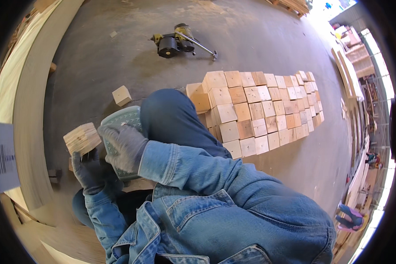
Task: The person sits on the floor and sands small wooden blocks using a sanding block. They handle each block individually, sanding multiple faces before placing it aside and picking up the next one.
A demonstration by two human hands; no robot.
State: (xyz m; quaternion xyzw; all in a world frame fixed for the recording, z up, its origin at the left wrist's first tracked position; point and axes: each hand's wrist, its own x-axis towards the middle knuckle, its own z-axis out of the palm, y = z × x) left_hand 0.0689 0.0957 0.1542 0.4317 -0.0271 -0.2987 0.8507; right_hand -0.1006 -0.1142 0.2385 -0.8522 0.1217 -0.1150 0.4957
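My left hand (89,172), in a grey glove, grips a pale layered wooden block (82,138) from its near side. Close beside it, my gloved right hand (126,146) is over a green plastic stool (119,115) with a patterned top. Its fingers are bent and drawn together; whatever they may hold is too small to make out. A few tiny light bits show on the stool by the fingertips. Another wooden block (122,96) lies on the floor just beyond the stool.
Rows of stacked wooden blocks (255,110) stand right of my knee. Farther off, a yellow and black nail gun (170,44) lies on the floor with a hammer (200,45). Long boards (35,101) line the left side. A person (352,218) is at the far right, near lumber.
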